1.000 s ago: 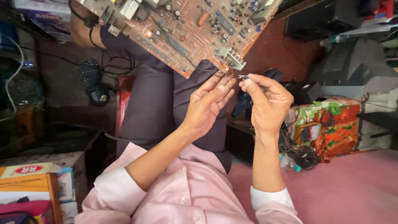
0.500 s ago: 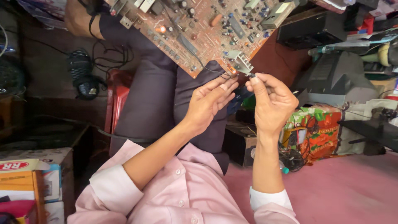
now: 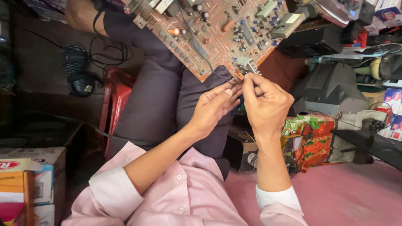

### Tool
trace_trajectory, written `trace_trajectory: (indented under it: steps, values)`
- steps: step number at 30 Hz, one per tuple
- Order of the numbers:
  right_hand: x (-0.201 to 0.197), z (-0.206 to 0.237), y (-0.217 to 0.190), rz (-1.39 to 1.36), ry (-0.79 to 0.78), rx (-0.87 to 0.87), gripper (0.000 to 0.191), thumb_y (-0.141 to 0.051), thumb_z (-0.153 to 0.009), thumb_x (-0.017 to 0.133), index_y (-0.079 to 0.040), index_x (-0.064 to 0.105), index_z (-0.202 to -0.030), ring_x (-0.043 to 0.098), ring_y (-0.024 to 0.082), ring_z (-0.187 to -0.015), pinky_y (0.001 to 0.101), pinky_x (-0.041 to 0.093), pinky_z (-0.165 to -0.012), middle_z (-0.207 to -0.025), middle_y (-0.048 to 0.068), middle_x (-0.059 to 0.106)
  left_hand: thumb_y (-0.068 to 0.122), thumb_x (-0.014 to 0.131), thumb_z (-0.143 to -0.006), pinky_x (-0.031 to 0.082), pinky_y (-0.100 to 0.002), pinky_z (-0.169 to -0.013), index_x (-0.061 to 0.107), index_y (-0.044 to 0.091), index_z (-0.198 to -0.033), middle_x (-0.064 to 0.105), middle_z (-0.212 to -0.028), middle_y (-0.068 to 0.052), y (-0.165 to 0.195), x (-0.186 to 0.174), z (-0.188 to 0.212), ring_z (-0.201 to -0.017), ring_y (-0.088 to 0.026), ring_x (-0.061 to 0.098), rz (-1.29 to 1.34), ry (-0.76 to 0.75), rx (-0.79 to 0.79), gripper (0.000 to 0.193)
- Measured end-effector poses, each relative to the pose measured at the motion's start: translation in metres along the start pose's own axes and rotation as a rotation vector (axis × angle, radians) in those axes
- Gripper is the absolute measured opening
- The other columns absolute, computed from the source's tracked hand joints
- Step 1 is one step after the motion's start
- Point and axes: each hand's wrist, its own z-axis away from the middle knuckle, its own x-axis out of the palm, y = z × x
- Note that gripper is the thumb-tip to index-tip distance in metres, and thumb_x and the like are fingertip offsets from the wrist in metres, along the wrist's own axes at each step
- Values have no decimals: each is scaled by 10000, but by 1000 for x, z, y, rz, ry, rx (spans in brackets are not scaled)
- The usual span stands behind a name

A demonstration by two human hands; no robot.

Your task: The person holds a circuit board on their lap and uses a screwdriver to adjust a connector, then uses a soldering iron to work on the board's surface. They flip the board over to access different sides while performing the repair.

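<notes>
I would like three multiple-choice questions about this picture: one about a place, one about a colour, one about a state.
1. Where does the circuit board rest?
A. on the person's lap
B. on the pink floor
C. on a cardboard box

2. What colour are the sleeves?
A. blue
B. pink
C. black

3. How are the hands?
A. resting apart
B. in pockets
C. pinching at the board's edge

Answers:
1 A, the board lies over the thighs.
2 B, both cuffs are pale pink.
3 C, the left hand and right hand meet fingertips at the board's corner.
</notes>
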Motion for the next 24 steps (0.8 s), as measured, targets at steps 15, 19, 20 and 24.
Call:
trace_trajectory:
  steps: [15,19,20,24]
  values:
    - [21,4,13,-82,10,-18,94,-28,-989,763,28,771,-1064,659,65,-671,228,505,-623,-774,78,724,40,422,-997,329,-375,-1241,329,-35,-1600,391,-1655,-132,8,-6,2,-1539,-247,383,-6,-77,32,615]
    - [25,9,18,-89,27,-53,104,-17,-1017,743,35,760,-1105,651,67,-683,231,503,-632,-781,81,718,32,418,-988,315,-378,-1250,320,-40,-1609,382,-1663,-149,8,-7,3,-1548,-254,372,-11,-94,44,633]
    - [24,10,20,-87,22,-68,102,-14,-1021,741,35,758,-1109,653,68,-692,232,504,-639,-793,82,721,30,422,-985,313,-378,-1250,318,-40,-1609,380,-1663,-148,8,-7,3,-1547,-256,372,-16,-97,46,636]
    - [23,10,21,-68,16,-107,104,-8,-1023,740,39,754,-1115,653,72,-698,234,503,-642,-801,87,716,26,419,-996,318,-385,-1255,311,-38,-1604,372,-1663,-143,8,-6,4,-1545,-257,371,-10,-85,41,621]
